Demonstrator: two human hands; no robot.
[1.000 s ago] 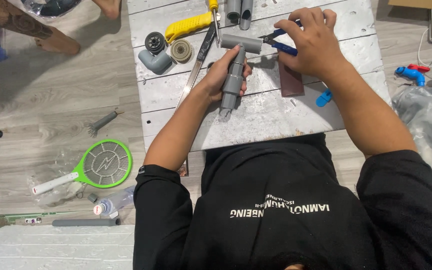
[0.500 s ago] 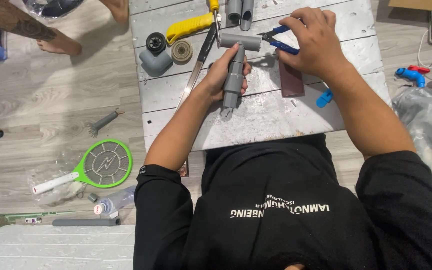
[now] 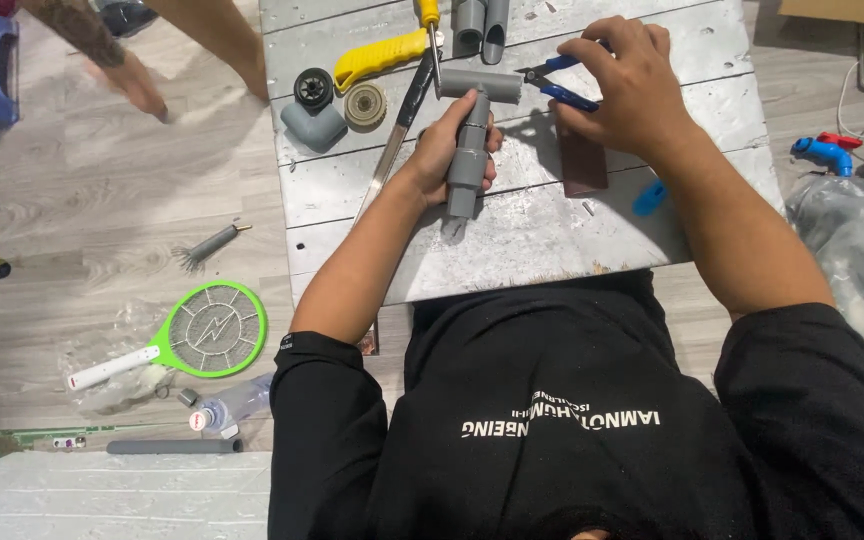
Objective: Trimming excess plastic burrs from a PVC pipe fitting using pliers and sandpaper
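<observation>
From our head view, our left hand (image 3: 449,150) wraps its fingers around the grey pipe tee (image 3: 472,135) above the surface (image 3: 552,230). Our right hand (image 3: 624,85) grips blue-handled pliers (image 3: 555,82) beside it. A yellow-handled saw (image 3: 392,95), grey elbow (image 3: 314,125) and two round discs (image 3: 340,96) lie left.

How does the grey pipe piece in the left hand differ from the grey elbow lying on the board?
The T-shaped pipe assembly is long, with a crossbar on top, gripped by the left hand. The elbow fitting is short, bent, lying untouched near two round discs. Both are grey plastic.
</observation>
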